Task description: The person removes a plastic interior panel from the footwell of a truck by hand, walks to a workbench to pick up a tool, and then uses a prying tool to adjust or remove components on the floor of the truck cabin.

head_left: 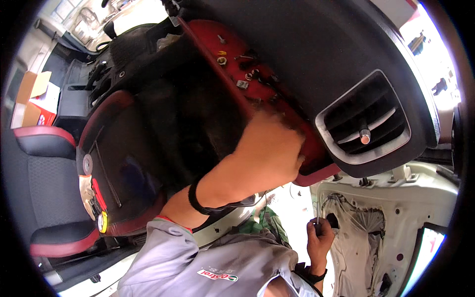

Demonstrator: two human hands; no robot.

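Observation:
My left hand [272,143] reaches down into the red recessed shelf [208,35] of a car dashboard. Motion blur smears its fingers, so what they touch does not show. Farther along the shelf lie a bolt [221,39], a brass-coloured nut [221,60], a square silver metal clip [242,84] and several other small fasteners. At the lower right, beside the stripped door, my right hand [319,240] is closed with its fingers pinched together. Whatever is between those fingers is small and dark, and I cannot make it out.
An air vent [368,123] sits right of the shelf. A stripped door [396,198] with plastic sheeting [357,222] stands at lower right. On the seat [123,188] lie gloves [87,193], a red-handled tool [99,194] and a tape measure [102,222]. An open cardboard box [28,94] stands beyond.

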